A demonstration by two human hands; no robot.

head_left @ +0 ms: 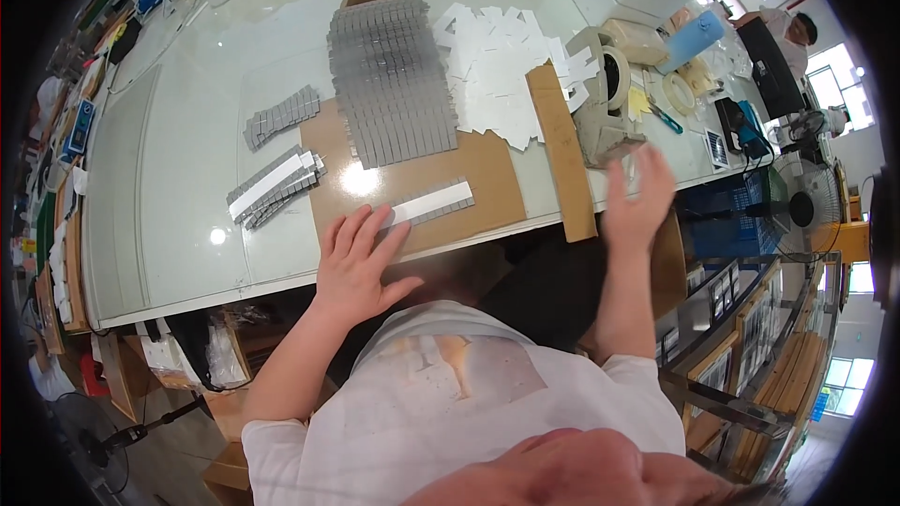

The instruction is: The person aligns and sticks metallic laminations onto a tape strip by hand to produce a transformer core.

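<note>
The left hand is laid flat, fingers spread, on a brown cardboard sheet at the near edge of the worktop. Its fingertips rest on the near end of a white-backed strip of small grey pads, which runs away from the fingers to the right. Nothing is clamped in this grip; the strip is only pressed down.

The right hand is raised well to the right of the strip, open, with fingers apart and blurred. A thin, clear sliver may be pinched at its fingertips, but this cannot be told from the picture.

Beyond the left hand's fingers a large sheet of grey pads is spread out, with loose white backing papers just beside it. To the left of the grip, two smaller bundles of grey strips lie on the worktop. A long wooden slat lies between the strip and the raised hand, its near end overhanging the worktop edge.

Several risks can be judged. The strip is held at one end only, so it could be skewed or lifted if the cardboard is nudged. The overhanging slat could be knocked off by the moving right hand. The light backing papers could be scattered by a passing sleeve or a draught.
</note>
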